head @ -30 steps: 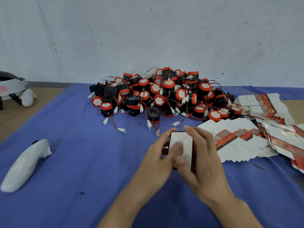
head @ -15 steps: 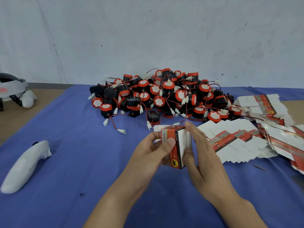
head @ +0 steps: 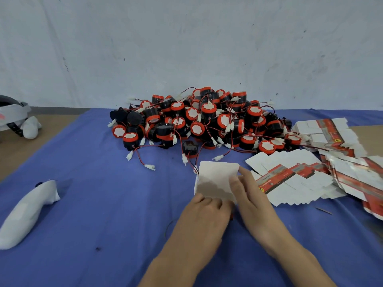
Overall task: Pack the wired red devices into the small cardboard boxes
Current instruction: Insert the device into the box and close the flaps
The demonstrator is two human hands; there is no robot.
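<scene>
A small cardboard box [head: 217, 179] stands on the blue cloth in front of me, its white flap raised toward the pile. My left hand [head: 204, 216] grips the box's near side with curled fingers. My right hand [head: 251, 195] holds its right side, fingers against the flap. A big pile of red and black wired devices [head: 207, 121] lies behind the box. One black device [head: 190, 147] sits alone at the pile's front edge. Flat unfolded box blanks [head: 294, 179] spread to the right.
A white controller [head: 27, 212] lies at the left on the blue cloth [head: 93, 204]. A white headset [head: 16, 119] sits at the far left on the bare table. More box blanks [head: 323, 131] are stacked at the back right. A wall rises behind the pile.
The box has turned in my hands: its red printed side faced me half a second ago, and now a white flap stands up. My left hand dropped to the near side.
</scene>
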